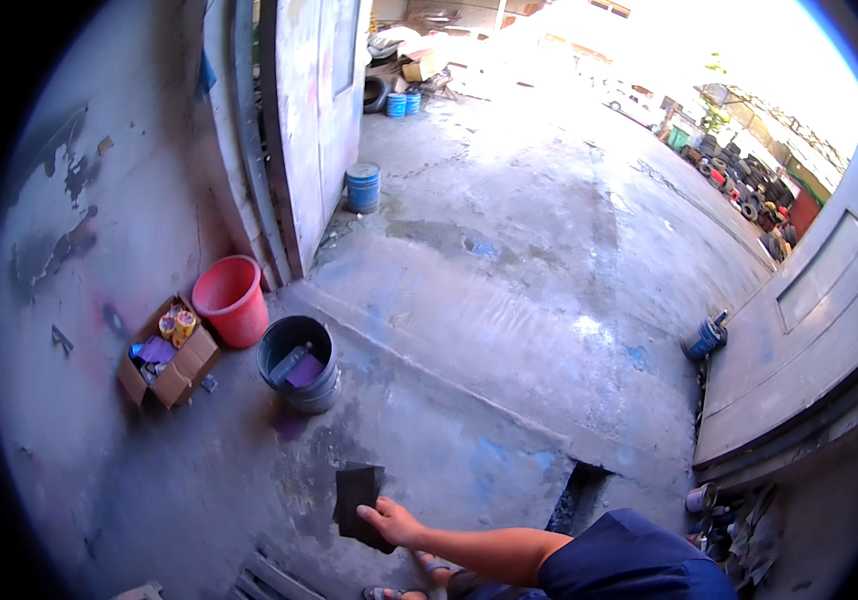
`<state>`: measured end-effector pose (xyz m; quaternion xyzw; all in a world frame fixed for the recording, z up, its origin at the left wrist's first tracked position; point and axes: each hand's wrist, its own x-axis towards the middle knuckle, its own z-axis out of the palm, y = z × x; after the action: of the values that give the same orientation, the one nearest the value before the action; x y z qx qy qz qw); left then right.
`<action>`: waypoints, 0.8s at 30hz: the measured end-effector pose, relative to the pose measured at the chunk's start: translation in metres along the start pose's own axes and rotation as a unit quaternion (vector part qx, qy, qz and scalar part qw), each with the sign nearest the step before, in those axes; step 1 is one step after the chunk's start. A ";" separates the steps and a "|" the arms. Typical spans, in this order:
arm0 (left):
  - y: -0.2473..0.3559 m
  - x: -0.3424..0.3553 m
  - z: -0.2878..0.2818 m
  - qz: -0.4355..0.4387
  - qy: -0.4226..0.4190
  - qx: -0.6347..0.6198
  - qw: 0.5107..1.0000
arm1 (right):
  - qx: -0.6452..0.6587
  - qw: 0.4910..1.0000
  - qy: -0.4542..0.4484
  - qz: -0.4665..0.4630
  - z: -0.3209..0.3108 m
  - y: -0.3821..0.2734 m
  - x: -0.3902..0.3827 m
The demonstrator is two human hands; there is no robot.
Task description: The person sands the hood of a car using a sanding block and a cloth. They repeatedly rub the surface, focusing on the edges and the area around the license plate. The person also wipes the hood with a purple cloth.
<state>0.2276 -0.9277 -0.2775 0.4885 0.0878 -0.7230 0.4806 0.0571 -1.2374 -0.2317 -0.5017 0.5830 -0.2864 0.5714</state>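
Note:
My right hand reaches in from the lower right with its fingers closed on the edge of a thin black sheet that looks like sandpaper. An uneven upper edge suggests more than one layer, but I cannot tell how many. The sheet hangs above the concrete floor, in front of a dark bucket. Inside that bucket lie a purple piece and a grey, block-like piece. My left hand is out of view.
Left of the bucket stand a red bucket and an open cardboard box holding tape rolls and purple material. A slot cuts the floor near my sleeve. Metal doors flank the opening. Blue cans and piled tires stand outside.

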 end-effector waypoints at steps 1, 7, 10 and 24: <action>-0.024 0.013 -0.020 0.006 0.045 0.029 0.999 | -0.004 1.000 -0.010 0.027 -0.001 0.019 0.008; -0.079 0.024 -0.023 -0.057 0.119 -0.110 0.985 | -0.050 0.976 -0.027 0.211 0.000 0.071 -0.033; -0.101 0.023 -0.046 -0.039 0.107 -0.135 0.984 | -0.006 0.957 -0.072 0.281 0.005 0.156 -0.057; -0.144 0.119 -0.179 0.152 0.421 0.360 0.819 | -0.126 0.943 -0.160 0.262 0.065 0.306 -0.082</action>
<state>0.2190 -0.8183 -0.5113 0.8906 -0.0604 -0.3447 0.2906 0.0270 -1.0449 -0.4902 -0.4385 0.6263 0.0330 0.6437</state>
